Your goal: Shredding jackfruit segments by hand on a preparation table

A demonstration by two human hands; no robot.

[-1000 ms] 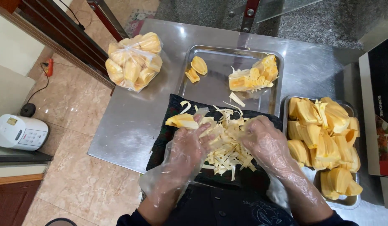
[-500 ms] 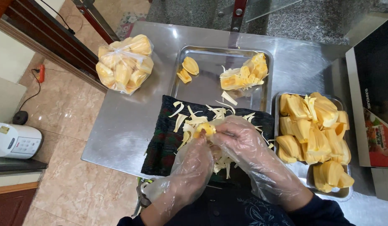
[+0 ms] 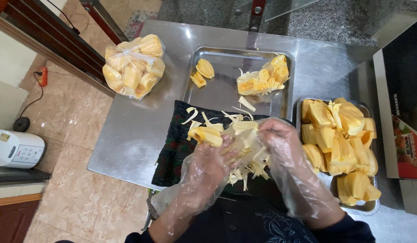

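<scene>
Both hands wear clear plastic gloves and meet over a dark cloth point(image 3: 172, 148) on a steel table point(image 3: 136, 130). My left hand point(image 3: 208, 166) grips a yellow jackfruit piece point(image 3: 206, 134) whose bulb end sticks out to the left. My right hand point(image 3: 280, 144) clasps the same piece's pale stringy fibres point(image 3: 244, 135) from the right. Loose pale strips point(image 3: 244, 173) lie heaped on the cloth beneath my hands.
A steel tray point(image 3: 222, 92) behind the cloth holds two yellow bulbs point(image 3: 201, 73) and a fruit chunk point(image 3: 262, 78). A right-hand tray point(image 3: 368, 208) is piled with jackfruit pieces point(image 3: 339, 139). A clear bag of bulbs point(image 3: 134, 65) sits far left. A cardboard box point(image 3: 402, 103) stands at right.
Both hands have lifted slightly and drawn together around the fruit piece. The bulb now shows further left of my left hand, and my right hand has slid up onto the fibres.
</scene>
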